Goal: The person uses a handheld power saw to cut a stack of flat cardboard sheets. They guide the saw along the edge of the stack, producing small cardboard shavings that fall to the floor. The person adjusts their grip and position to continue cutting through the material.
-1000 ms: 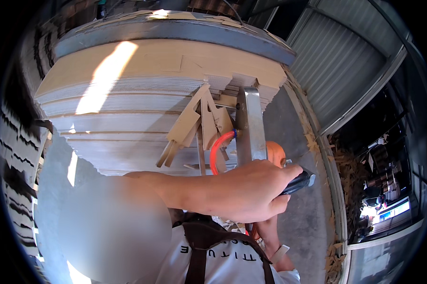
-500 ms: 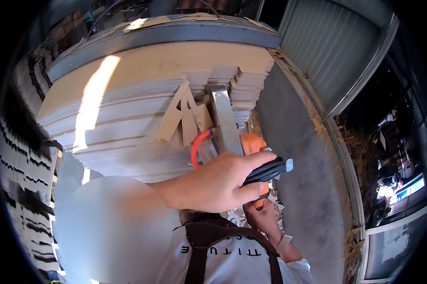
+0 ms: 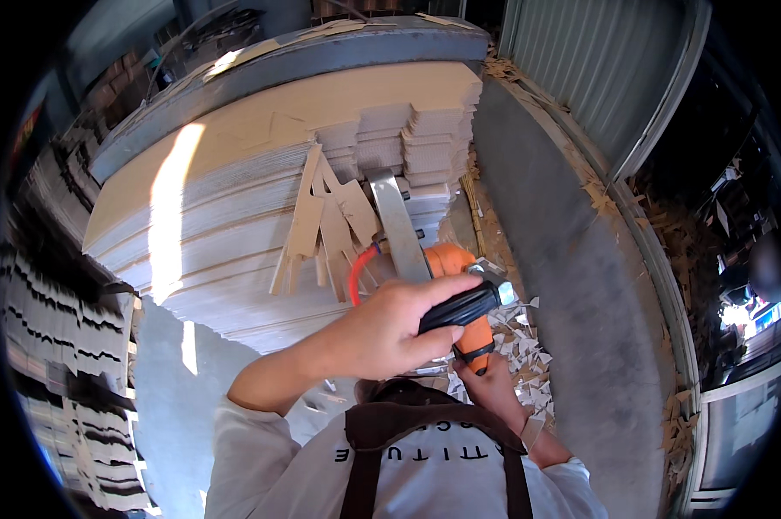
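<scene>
My left hand (image 3: pixel 382 333) wraps around the black side handle (image 3: pixel 456 310) of an orange power tool (image 3: pixel 449 259). Lower down, my right hand (image 3: pixel 492 387) grips the rear end of its orange body, partly hidden. A long metal bar (image 3: pixel 399 225) runs forward from the tool, its far end at the notched edge of a tall stack of die-cut cardboard sheets (image 3: pixel 226 212). Beside the bar, a red hose (image 3: pixel 353 275) curves. Left of it, several loose tan cardboard offcuts (image 3: pixel 332 221) stand out from the stack's near side.
Small cardboard scraps (image 3: pixel 522 350) litter the floor near my right hand. A grey metal beam (image 3: pixel 278 69) lies behind the stack. To the right are grey floor (image 3: pixel 572 233) and a corrugated metal panel (image 3: pixel 594 78). More stacked sheets (image 3: pixel 75 303) stand at the left.
More tan offcuts now fan out and hang lower beside the metal bar. The tool, both hands and the stack's notched end appear shifted left in the view. Both hands keep their hold.
</scene>
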`<state>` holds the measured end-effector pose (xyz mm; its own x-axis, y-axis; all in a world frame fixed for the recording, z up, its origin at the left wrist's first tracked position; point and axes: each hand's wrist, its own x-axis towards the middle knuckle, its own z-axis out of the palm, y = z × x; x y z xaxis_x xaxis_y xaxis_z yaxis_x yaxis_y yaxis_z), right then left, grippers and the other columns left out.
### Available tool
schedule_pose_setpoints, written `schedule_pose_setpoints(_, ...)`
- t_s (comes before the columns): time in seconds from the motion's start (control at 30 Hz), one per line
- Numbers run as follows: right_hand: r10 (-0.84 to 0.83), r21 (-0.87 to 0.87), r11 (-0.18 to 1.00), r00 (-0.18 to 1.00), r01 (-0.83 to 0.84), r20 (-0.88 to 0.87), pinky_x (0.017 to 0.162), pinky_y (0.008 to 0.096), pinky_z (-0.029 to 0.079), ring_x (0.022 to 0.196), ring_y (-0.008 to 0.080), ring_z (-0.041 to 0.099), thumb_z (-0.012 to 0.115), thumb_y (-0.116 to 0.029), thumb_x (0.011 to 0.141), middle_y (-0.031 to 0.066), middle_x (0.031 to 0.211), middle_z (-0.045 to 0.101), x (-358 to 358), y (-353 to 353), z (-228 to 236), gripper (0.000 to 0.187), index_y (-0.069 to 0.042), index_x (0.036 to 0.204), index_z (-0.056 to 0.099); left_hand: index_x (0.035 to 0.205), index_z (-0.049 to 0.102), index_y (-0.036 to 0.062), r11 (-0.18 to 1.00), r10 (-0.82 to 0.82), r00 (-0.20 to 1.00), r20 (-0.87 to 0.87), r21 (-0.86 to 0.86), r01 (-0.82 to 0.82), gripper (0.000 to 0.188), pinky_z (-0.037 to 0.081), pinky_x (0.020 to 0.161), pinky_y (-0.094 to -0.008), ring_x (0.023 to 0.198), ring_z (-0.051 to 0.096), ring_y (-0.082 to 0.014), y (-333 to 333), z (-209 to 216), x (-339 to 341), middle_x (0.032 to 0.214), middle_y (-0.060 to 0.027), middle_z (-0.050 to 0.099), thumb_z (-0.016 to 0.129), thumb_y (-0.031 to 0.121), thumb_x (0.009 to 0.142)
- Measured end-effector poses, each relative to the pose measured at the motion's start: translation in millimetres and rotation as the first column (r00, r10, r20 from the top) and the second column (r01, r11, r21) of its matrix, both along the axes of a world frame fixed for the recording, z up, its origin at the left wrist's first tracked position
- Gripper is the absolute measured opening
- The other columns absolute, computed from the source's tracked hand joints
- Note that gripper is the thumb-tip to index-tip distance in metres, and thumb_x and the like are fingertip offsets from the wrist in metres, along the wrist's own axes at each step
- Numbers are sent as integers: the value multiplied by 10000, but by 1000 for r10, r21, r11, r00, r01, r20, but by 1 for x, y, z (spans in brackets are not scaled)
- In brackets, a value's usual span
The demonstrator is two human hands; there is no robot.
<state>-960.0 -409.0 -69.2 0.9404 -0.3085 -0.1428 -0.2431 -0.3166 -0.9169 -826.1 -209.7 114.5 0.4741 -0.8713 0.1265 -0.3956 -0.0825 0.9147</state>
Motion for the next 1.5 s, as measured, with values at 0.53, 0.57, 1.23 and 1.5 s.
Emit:
schedule_pose_setpoints(0.53,49,81,996,995,-42,-82,654,342,511,677,171,627,752,-232,798,127,752,661,-7,-5,-24,326,16,963,618,1383,446,-13,998,10,999,-35,62,-7,531,497,840,-324,927,668,-249,-12,-19,-11,1059,-183,661,617,94,891)
schedule_pose_setpoints(0.57,46,49,998,998,-44,-44,678,348,517,709,197,660,757,-243,793,138,774,671,-14,-4,-31,349,15,986,621,1386,444,-10,997,17,998,-56,74,-13,537,498,839,-323,920,669,-250,-13,-22,-11,1058,-180,662,619,96,890)
schedule_pose_setpoints(1.23,94,30,995,995,-93,-44,715,395,531,784,351,692,758,-244,761,205,834,684,-4,-18,-43,464,11,1106,583,1383,478,6,990,106,994,7,94,-106,540,491,709,-241,747,610,-89,-19,-26,-17,921,-54,668,630,30,866)
schedule_pose_setpoints(1.5,98,40,995,992,-95,-78,707,415,528,809,370,694,750,-241,759,214,822,683,-11,-18,-62,477,19,1114,567,1377,483,0,987,153,976,-152,80,-142,528,475,714,-230,782,605,-73,-22,-52,-18,959,-51,677,633,36,872)
